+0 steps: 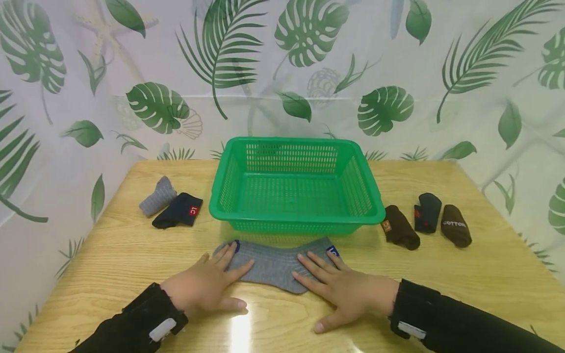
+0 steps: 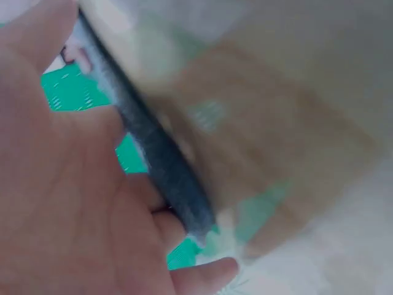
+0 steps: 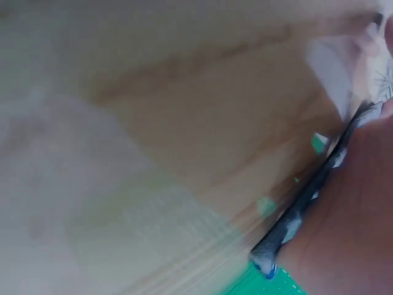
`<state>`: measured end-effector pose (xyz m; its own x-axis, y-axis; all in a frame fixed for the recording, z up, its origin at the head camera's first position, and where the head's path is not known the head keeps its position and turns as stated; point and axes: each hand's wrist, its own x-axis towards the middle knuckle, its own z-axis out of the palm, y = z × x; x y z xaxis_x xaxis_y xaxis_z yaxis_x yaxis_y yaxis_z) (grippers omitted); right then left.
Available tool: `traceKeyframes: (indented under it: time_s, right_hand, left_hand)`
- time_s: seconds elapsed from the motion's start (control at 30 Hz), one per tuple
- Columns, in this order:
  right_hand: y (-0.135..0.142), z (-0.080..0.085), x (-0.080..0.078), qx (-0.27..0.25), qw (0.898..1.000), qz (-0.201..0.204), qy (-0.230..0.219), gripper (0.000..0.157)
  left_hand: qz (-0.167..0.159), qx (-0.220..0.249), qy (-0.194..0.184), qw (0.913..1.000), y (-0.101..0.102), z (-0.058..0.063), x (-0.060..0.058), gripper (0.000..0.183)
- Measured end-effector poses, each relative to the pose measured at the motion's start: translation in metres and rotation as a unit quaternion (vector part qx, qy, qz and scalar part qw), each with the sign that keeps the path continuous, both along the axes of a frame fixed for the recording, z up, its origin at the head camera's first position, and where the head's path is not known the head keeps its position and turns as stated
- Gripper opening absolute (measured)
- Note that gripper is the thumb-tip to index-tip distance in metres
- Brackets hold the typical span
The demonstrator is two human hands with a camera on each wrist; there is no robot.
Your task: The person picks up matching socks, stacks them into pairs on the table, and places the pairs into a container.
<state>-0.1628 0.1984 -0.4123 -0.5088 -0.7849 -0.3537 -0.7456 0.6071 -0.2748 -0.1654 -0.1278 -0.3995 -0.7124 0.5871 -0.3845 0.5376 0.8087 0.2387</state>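
A grey sock (image 1: 273, 264) with a dark blue toe patch and a blue label lies flat and sideways on the table in the head view. My left hand (image 1: 207, 287) rests its straight, spread fingers on the sock's left end. On the right end, next to the label, the fingers of my right hand (image 1: 348, 294) press down, also spread out. Both thumbs lie off the sock, towards me. Each wrist view shows the sock nearly edge-on, as a dark strip (image 2: 163, 153) along the left fingers and a thin band (image 3: 307, 196) beside the right hand.
Just behind the sock stands a green plastic basket (image 1: 291, 218). Left of it lie a folded grey sock (image 1: 159, 197) and a navy sock (image 1: 176, 212). To its right are a brown sock (image 1: 400, 228), a dark sock (image 1: 428, 213) and another brown sock (image 1: 455, 228) lettered COTTON.
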Motion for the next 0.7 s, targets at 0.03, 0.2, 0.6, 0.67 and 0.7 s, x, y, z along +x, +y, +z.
traceKeyframes:
  time_s: [0.03, 0.2, 0.6, 0.67, 0.7]
  right_hand:
    - [0.0, -0.001, -0.001, -0.008, 1.0, 0.002, 0.007, 0.094]
    - [0.0, 0.001, -0.003, -0.033, 0.998, 0.008, 0.055, 0.083]
    - [-0.003, 0.019, -0.006, -0.057, 0.987, -0.007, 0.148, 0.059]
    - [-0.004, 0.02, -0.006, -0.057, 0.986, -0.005, 0.155, 0.057]
    - [-0.005, 0.02, -0.006, -0.058, 0.986, -0.005, 0.158, 0.056]
  left_hand:
    - [0.007, 0.009, -0.004, 0.9999, 0.0, 0.001, -0.002, 0.084]
    - [0.028, 0.082, 0.004, 0.9962, -0.003, 0.007, -0.011, 0.071]
    - [0.174, 0.197, 0.108, 0.9587, -0.085, 0.051, -0.075, 0.029]
    - [0.231, 0.199, 0.121, 0.9447, -0.107, 0.051, -0.085, 0.028]
    - [0.259, 0.199, 0.128, 0.9365, -0.116, 0.05, -0.089, 0.029]
